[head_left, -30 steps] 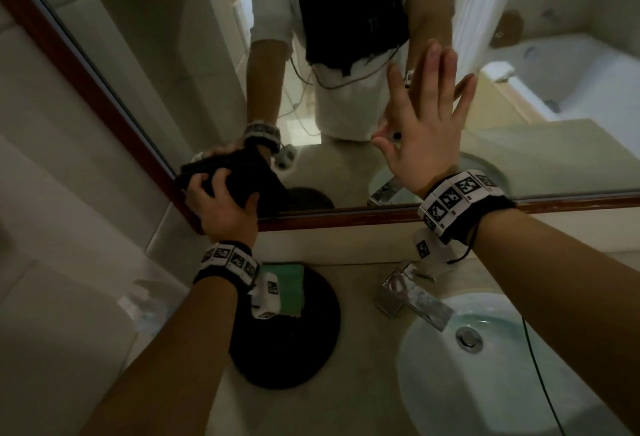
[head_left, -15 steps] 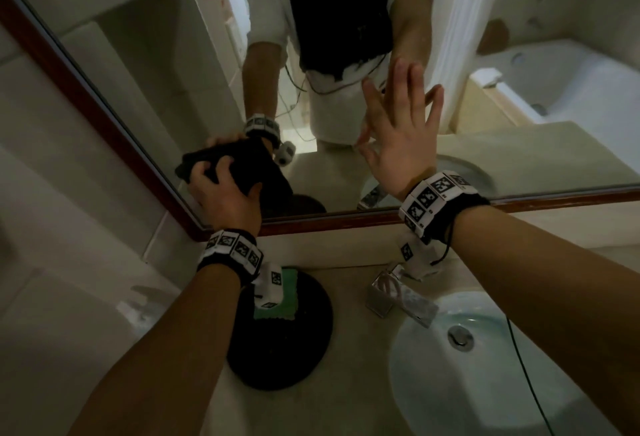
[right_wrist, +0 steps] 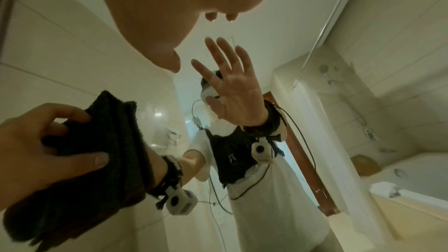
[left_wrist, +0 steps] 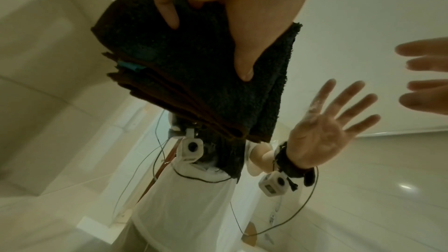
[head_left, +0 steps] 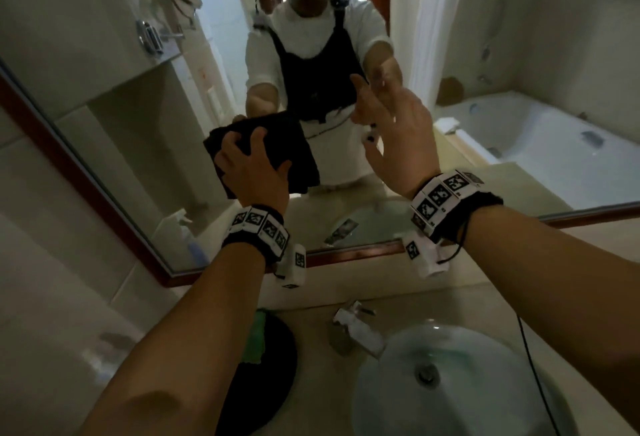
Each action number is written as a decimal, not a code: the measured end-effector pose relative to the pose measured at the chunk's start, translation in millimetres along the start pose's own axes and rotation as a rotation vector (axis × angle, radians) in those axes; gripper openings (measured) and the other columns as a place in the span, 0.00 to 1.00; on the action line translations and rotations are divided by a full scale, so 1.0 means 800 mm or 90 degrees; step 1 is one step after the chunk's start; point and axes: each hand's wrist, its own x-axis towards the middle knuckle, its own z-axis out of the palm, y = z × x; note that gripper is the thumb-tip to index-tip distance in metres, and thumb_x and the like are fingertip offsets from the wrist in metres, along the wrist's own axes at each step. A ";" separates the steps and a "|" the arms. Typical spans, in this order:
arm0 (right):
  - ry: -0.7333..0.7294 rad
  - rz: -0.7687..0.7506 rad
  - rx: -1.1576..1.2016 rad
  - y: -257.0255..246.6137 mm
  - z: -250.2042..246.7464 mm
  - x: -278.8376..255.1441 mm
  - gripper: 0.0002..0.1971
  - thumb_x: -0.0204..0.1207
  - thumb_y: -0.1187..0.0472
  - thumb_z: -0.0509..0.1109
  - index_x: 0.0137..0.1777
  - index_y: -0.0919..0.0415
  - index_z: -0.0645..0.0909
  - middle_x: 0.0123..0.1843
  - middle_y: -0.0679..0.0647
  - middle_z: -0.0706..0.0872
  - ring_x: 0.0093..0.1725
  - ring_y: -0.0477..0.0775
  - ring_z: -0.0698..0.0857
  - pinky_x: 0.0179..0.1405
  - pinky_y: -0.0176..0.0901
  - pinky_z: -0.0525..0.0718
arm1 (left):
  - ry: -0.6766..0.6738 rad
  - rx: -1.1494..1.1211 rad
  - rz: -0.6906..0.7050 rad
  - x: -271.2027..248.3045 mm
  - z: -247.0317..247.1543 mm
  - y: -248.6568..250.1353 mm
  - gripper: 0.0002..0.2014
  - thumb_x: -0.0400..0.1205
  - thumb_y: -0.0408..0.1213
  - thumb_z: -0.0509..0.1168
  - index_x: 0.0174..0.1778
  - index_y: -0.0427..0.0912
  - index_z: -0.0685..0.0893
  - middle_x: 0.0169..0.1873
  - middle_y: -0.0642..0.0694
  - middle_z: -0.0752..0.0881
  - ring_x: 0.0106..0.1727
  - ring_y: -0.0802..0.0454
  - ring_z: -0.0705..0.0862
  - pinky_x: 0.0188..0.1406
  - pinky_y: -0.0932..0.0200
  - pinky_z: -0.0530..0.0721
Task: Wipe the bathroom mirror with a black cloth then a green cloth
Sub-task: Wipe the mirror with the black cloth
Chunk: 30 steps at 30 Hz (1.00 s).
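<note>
The left hand (head_left: pixel 251 169) grips the folded black cloth (head_left: pixel 277 145) flat on the mirror (head_left: pixel 138 145) to wipe it. The right hand (head_left: pixel 398 131) is spread near the glass, perhaps for balance. Both are now higher than before. The green cloth (head_left: pixel 254 338) waits on the surface (head_left: pixel 311 383).

A beige countertop (head_left: pixel 304 328) carries a round black mat (head_left: pixel 266 376) with a green cloth (head_left: pixel 254 342).

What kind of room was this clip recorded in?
A bathroom, most likely in a home or hotel: a wall mirror over a counter with a round sink and faucet, and a bathtub reflected in the glass.
</note>
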 end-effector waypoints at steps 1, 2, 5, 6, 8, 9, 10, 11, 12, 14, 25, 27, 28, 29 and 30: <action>0.010 0.004 -0.018 0.010 -0.009 0.007 0.36 0.72 0.57 0.67 0.83 0.53 0.67 0.84 0.64 0.61 0.79 0.67 0.67 0.74 0.65 0.70 | -0.004 0.002 -0.002 0.003 -0.004 0.010 0.34 0.74 0.48 0.77 0.75 0.50 0.72 0.77 0.35 0.64 0.74 0.31 0.66 0.67 0.36 0.72; 0.018 0.012 -0.033 0.017 -0.018 0.017 0.36 0.72 0.58 0.68 0.83 0.52 0.67 0.85 0.64 0.60 0.81 0.67 0.65 0.76 0.66 0.68 | -0.008 0.002 -0.003 0.006 -0.008 0.018 0.34 0.74 0.48 0.76 0.76 0.50 0.71 0.78 0.35 0.64 0.74 0.31 0.66 0.67 0.35 0.72; 0.033 0.041 -0.096 0.030 -0.042 0.052 0.34 0.78 0.57 0.67 0.84 0.47 0.62 0.86 0.62 0.57 0.84 0.67 0.58 0.79 0.69 0.63 | 0.002 0.009 0.007 0.021 -0.021 0.037 0.34 0.75 0.49 0.75 0.76 0.51 0.70 0.77 0.36 0.64 0.74 0.30 0.66 0.67 0.32 0.74; 0.039 0.045 -0.118 0.032 -0.048 0.065 0.32 0.81 0.55 0.65 0.84 0.46 0.61 0.86 0.62 0.57 0.84 0.67 0.58 0.78 0.71 0.62 | 0.013 0.010 0.020 0.029 -0.028 0.043 0.34 0.75 0.49 0.75 0.76 0.51 0.70 0.77 0.36 0.64 0.74 0.30 0.66 0.67 0.32 0.74; 0.048 0.042 -0.152 0.035 -0.058 0.090 0.31 0.82 0.53 0.64 0.84 0.46 0.60 0.86 0.63 0.56 0.84 0.69 0.56 0.79 0.74 0.59 | 0.035 0.007 0.048 0.049 -0.044 0.055 0.33 0.75 0.49 0.75 0.75 0.50 0.71 0.76 0.36 0.64 0.72 0.30 0.67 0.66 0.31 0.75; 0.046 0.042 -0.167 0.036 -0.063 0.102 0.32 0.82 0.52 0.64 0.84 0.46 0.59 0.87 0.64 0.55 0.85 0.69 0.55 0.79 0.75 0.58 | 0.044 0.004 0.056 0.060 -0.053 0.060 0.33 0.74 0.49 0.75 0.74 0.50 0.71 0.76 0.36 0.65 0.72 0.30 0.67 0.65 0.32 0.76; 0.038 0.042 -0.179 0.038 -0.066 0.112 0.34 0.80 0.51 0.66 0.84 0.46 0.57 0.87 0.64 0.53 0.85 0.70 0.53 0.80 0.75 0.56 | 0.054 0.003 0.061 0.070 -0.061 0.064 0.33 0.74 0.50 0.75 0.74 0.51 0.71 0.75 0.36 0.66 0.71 0.31 0.68 0.64 0.32 0.77; 0.028 0.045 -0.189 0.038 -0.069 0.119 0.37 0.79 0.49 0.68 0.85 0.46 0.56 0.87 0.64 0.52 0.85 0.70 0.52 0.80 0.75 0.55 | 0.063 0.004 0.063 0.078 -0.068 0.066 0.34 0.73 0.50 0.76 0.74 0.51 0.71 0.74 0.37 0.67 0.70 0.32 0.69 0.63 0.33 0.78; 0.019 0.050 -0.195 0.038 -0.069 0.124 0.40 0.77 0.47 0.70 0.85 0.46 0.54 0.87 0.64 0.50 0.86 0.70 0.50 0.81 0.75 0.53 | 0.073 0.010 0.065 0.084 -0.074 0.067 0.34 0.72 0.51 0.76 0.73 0.51 0.72 0.73 0.37 0.67 0.69 0.33 0.70 0.62 0.34 0.79; 0.000 0.061 -0.201 0.038 -0.067 0.128 0.45 0.75 0.44 0.73 0.86 0.45 0.51 0.88 0.63 0.46 0.86 0.70 0.47 0.81 0.74 0.51 | 0.086 0.017 0.067 0.096 -0.083 0.067 0.35 0.71 0.51 0.77 0.73 0.52 0.72 0.72 0.38 0.69 0.68 0.34 0.70 0.60 0.34 0.80; 0.007 0.073 -0.204 0.029 -0.070 0.133 0.45 0.71 0.45 0.75 0.84 0.48 0.55 0.86 0.65 0.51 0.85 0.72 0.51 0.79 0.75 0.58 | 0.112 -0.004 0.044 0.146 -0.124 0.082 0.36 0.74 0.49 0.75 0.77 0.53 0.68 0.77 0.38 0.62 0.73 0.33 0.65 0.66 0.30 0.75; 0.009 0.068 -0.203 0.028 -0.072 0.134 0.45 0.70 0.45 0.76 0.83 0.49 0.57 0.86 0.65 0.53 0.84 0.72 0.53 0.78 0.74 0.61 | 0.111 -0.005 0.055 0.145 -0.125 0.097 0.36 0.74 0.50 0.74 0.77 0.53 0.68 0.77 0.38 0.62 0.73 0.33 0.64 0.67 0.31 0.75; 0.008 0.067 -0.201 0.028 -0.072 0.134 0.44 0.70 0.46 0.75 0.83 0.49 0.57 0.86 0.65 0.54 0.84 0.73 0.53 0.78 0.74 0.61 | 0.111 -0.002 0.066 0.144 -0.126 0.106 0.35 0.74 0.50 0.74 0.77 0.53 0.68 0.77 0.38 0.62 0.73 0.33 0.64 0.67 0.32 0.74; 0.005 0.064 -0.199 0.029 -0.073 0.133 0.44 0.70 0.46 0.75 0.83 0.50 0.57 0.86 0.65 0.54 0.84 0.73 0.54 0.78 0.74 0.62 | 0.110 0.003 0.077 0.143 -0.126 0.118 0.35 0.74 0.51 0.74 0.77 0.54 0.68 0.77 0.39 0.62 0.73 0.34 0.64 0.68 0.33 0.74; 0.004 0.060 -0.197 0.029 -0.074 0.133 0.43 0.71 0.47 0.74 0.83 0.50 0.58 0.86 0.65 0.55 0.84 0.73 0.54 0.78 0.74 0.62 | 0.110 0.009 0.088 0.142 -0.124 0.130 0.35 0.74 0.51 0.74 0.76 0.54 0.69 0.77 0.39 0.62 0.73 0.34 0.65 0.68 0.34 0.74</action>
